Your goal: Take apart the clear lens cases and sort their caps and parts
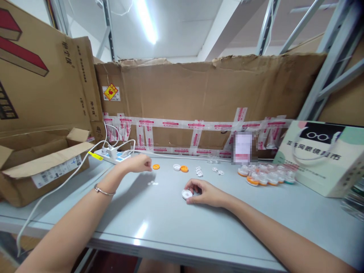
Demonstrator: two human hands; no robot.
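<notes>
My right hand (205,192) rests on the grey table (170,220), its fingers curled round a small white round cap (187,194). Stretched out further back on the left, my left hand (140,163) has its fingers bunched; what they hold, if anything, I cannot make out. It sits just beside a loose orange cap (156,167). A white cap (176,167) and another orange cap (184,169) lie behind my right hand. Small white packets (199,172) are scattered nearby.
Several small round cases with orange and teal bases (265,176) stand at the right, next to a printed box (321,161). An open cardboard box (42,163) sits left. A white power strip (113,155) and cable (57,185) lie behind my left arm. A taped cardboard wall (199,102) closes off the back.
</notes>
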